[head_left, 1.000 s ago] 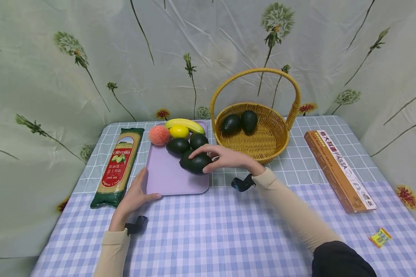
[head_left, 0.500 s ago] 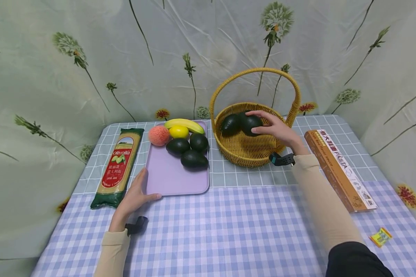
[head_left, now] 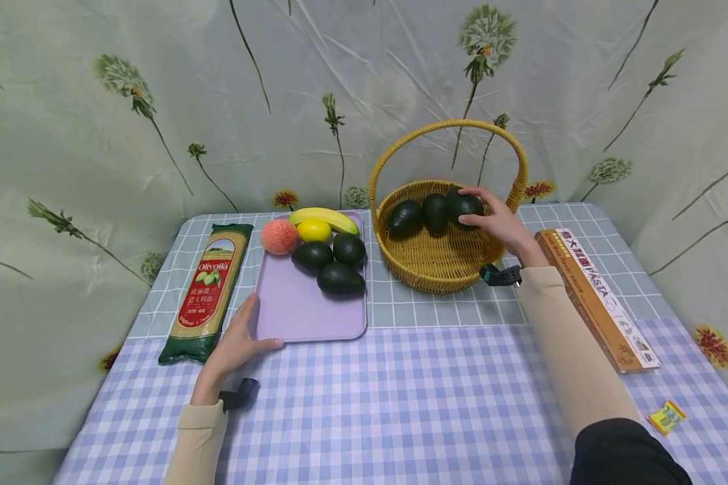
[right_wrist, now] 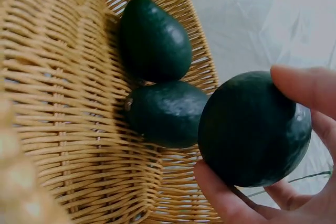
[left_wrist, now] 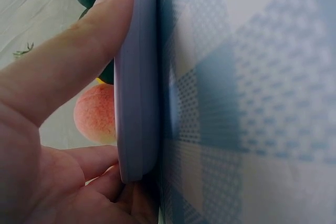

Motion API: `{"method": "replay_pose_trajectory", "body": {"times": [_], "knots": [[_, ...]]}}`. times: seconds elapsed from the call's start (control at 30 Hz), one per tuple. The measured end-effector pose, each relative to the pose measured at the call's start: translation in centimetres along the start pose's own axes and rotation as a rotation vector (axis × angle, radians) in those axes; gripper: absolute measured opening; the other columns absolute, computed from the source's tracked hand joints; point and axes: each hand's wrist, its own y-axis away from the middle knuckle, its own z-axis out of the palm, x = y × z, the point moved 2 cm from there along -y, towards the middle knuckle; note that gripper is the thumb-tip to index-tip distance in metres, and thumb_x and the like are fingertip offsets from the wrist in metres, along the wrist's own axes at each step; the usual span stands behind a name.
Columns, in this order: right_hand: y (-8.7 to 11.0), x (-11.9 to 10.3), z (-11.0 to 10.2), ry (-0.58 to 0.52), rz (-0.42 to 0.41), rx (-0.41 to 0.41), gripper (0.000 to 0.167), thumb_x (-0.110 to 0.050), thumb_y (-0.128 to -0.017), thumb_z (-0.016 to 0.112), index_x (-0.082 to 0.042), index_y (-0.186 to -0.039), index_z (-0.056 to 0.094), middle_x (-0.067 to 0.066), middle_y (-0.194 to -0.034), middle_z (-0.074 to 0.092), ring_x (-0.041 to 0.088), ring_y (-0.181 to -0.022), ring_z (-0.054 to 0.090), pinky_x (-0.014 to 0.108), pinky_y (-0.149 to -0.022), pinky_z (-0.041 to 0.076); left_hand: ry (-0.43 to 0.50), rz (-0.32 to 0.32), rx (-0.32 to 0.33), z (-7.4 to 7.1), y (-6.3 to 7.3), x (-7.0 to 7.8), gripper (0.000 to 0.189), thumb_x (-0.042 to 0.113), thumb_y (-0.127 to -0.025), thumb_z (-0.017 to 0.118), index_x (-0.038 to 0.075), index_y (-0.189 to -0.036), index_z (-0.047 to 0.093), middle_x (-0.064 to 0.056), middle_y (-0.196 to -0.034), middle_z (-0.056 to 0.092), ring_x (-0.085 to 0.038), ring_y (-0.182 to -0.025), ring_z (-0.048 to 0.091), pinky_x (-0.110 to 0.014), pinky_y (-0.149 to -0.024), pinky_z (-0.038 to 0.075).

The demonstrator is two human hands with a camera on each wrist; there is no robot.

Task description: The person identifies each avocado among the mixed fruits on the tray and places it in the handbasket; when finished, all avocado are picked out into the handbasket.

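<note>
In the head view, my right hand (head_left: 496, 219) holds a dark green avocado (head_left: 461, 207) inside the right part of the wicker basket (head_left: 439, 263). Its thumb and fingers grip the round avocado (right_wrist: 247, 129) in the right wrist view, and two more avocados lie beside it in the basket. My left hand (head_left: 238, 343) holds the near left corner of the lilac tray (head_left: 303, 320). On the tray are several items: a peach (head_left: 278, 237), a lemon (head_left: 313, 230), a banana (head_left: 324, 218) and three avocados. The thumb (left_wrist: 113, 11) presses the tray's rim in the left wrist view.
A bag of spaghetti (head_left: 214, 286) lies left of the tray. To the right of the basket is a pasta box (head_left: 594, 300), with a small yellow packet (head_left: 666, 417) nearer the front. The basket's tall handle (head_left: 449, 124) arches over its opening.
My right hand has carried an avocado from the tray into the basket, then shifted it rightward beside the two others. The left hand stays at the tray's corner.
</note>
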Motion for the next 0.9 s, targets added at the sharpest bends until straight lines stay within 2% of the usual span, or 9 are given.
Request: {"method": "replay_pose_trajectory", "body": {"times": [0.2, 0.4, 0.5, 0.67, 0.77, 0.9], "knots": [[-0.37, 0.56, 0.37, 0.037, 0.039, 0.007, 0.055, -0.014, -0.095, 0.058, -0.010, -0.145, 0.035, 0.022, -0.143, 0.029, 0.032, -0.107, 0.041, 0.040, -0.076, 0.043, 0.011, -0.001, -0.001, 0.07, -0.04, 0.00, 0.115, 0.029, -0.075, 0.082, 0.000, -0.152, 0.001, -0.027, -0.156, 0.002, -0.044, -0.141, 0.004, -0.061, -0.110, 0.008], [-0.63, 0.87, 0.45, 0.065, 0.075, 0.007, 0.056, -0.011, -0.095, 0.056, -0.007, -0.146, 0.033, 0.026, -0.142, 0.029, 0.035, -0.111, 0.042, 0.041, -0.076, 0.048, 0.001, 0.010, 0.003, 0.09, -0.15, 0.02, 0.115, 0.029, -0.075, 0.082, 0.000, -0.152, 0.001, -0.027, -0.155, 0.002, -0.045, -0.141, 0.004, -0.062, -0.110, 0.009], [-0.69, 0.95, 0.44, 0.103, 0.095, -0.005, 0.058, -0.008, -0.095, 0.055, -0.006, -0.148, 0.030, 0.027, -0.147, 0.024, 0.040, -0.118, 0.039, 0.046, -0.084, 0.046, 0.002, 0.007, 0.003, 0.07, -0.15, 0.03, 0.115, 0.029, -0.075, 0.082, 0.000, -0.152, 0.001, -0.027, -0.156, 0.002, -0.045, -0.141, 0.004, -0.062, -0.110, 0.009], [-0.73, 1.05, 0.75, 0.176, 0.108, -0.086, 0.061, -0.002, -0.093, 0.055, 0.001, -0.147, 0.028, 0.030, -0.150, 0.019, 0.046, -0.128, 0.031, 0.055, -0.103, 0.032, 0.000, 0.009, 0.005, 0.00, -0.17, 0.03, 0.115, 0.028, -0.075, 0.082, -0.001, -0.152, 0.001, -0.028, -0.155, 0.002, -0.045, -0.141, 0.004, -0.062, -0.110, 0.009], [-0.73, 1.09, 0.85, 0.187, 0.103, -0.108, 0.058, -0.001, -0.093, 0.055, 0.005, -0.145, 0.031, 0.029, -0.149, 0.023, 0.045, -0.130, 0.032, 0.056, -0.105, 0.029, -0.004, 0.010, 0.007, -0.03, -0.19, 0.02, 0.114, 0.028, -0.075, 0.082, -0.002, -0.152, 0.002, -0.028, -0.155, 0.002, -0.045, -0.141, 0.004, -0.061, -0.110, 0.009], [-0.58, 0.76, 0.64, 0.181, 0.079, -0.077, 0.055, -0.004, -0.094, 0.055, 0.003, -0.144, 0.035, 0.026, -0.150, 0.026, 0.045, -0.130, 0.032, 0.056, -0.105, 0.030, -0.007, 0.009, 0.006, -0.05, -0.21, 0.00, 0.115, 0.028, -0.075, 0.082, -0.002, -0.152, 0.002, -0.028, -0.155, 0.002, -0.045, -0.141, 0.004, -0.062, -0.110, 0.009]]}}
